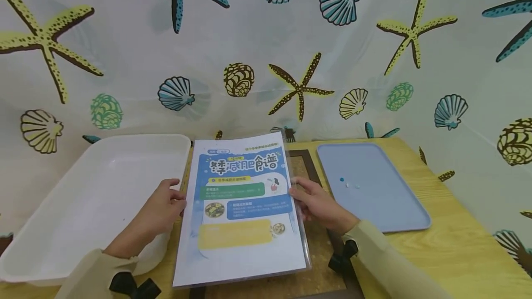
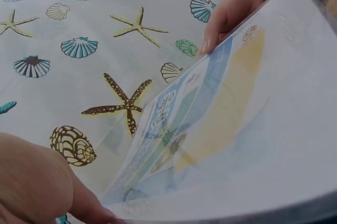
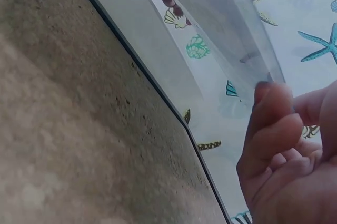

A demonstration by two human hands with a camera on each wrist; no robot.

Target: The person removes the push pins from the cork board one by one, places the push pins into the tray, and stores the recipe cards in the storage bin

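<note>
A laminated sheet [image 1: 245,257] printed with Chinese text and small food pictures is held up in front of me, tilted, in the head view. At its left edge, my left hand [image 1: 164,206] pinches the border; in the left wrist view the thumb side of that hand [image 2: 42,187] meets the sheet's lower corner. My right hand [image 1: 317,202] grips the opposite edge, and the right wrist view shows the clear plastic margin [image 3: 247,50] between its thumb and fingers [image 3: 274,103]. Below the sheet lies a brown board with a dark frame [image 1: 328,253], partly hidden by it.
On the left stands a large white tub [image 1: 104,188], close beside my left forearm. A light blue tray [image 1: 374,197] with a few tiny bits on it lies to the right on the wooden table [image 1: 453,243]. Behind everything hangs a white curtain [image 1: 232,31] patterned with starfish and shells.
</note>
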